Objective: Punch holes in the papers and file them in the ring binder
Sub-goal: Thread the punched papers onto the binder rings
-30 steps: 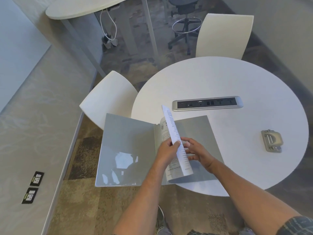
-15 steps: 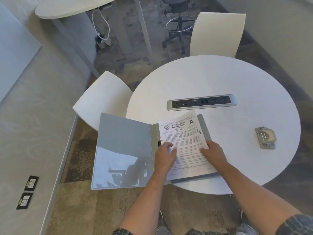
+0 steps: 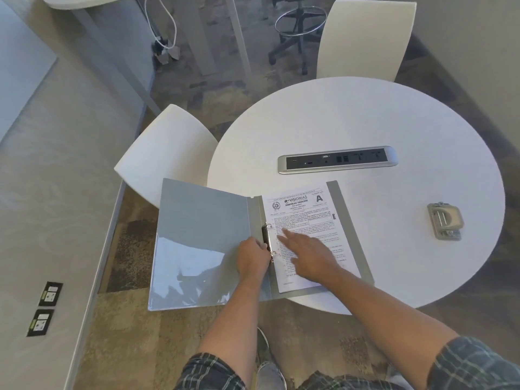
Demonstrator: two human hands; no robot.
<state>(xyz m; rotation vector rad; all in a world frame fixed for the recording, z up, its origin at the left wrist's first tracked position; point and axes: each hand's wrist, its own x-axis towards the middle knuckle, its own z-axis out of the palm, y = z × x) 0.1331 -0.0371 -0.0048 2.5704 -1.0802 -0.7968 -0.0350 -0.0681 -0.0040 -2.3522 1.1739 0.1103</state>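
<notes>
A grey ring binder [image 3: 202, 235] lies open at the near left edge of the round white table [image 3: 365, 114], and its left cover hangs out past the rim. A printed stack of papers [image 3: 304, 218] lies flat on the right half, threaded on the metal ring mechanism [image 3: 266, 237] at the spine. My left hand [image 3: 251, 260] has its fingers curled at the lower end of that mechanism. My right hand [image 3: 309, 254] rests flat on the papers, fingers straight and pointing toward the rings. The metal hole punch [image 3: 444, 222] sits alone at the right of the table.
A silver power socket strip [image 3: 337, 159] is set into the table just beyond the binder. One white chair [image 3: 166, 153] stands at the left of the table, another [image 3: 365, 38] at the far side. An office stool [image 3: 298, 26] and a second table stand farther back.
The papers, upright on edge a second ago, now lie flat on the binder's right half. My left hand has moved to the rings and my right hand has slid left across the page.
</notes>
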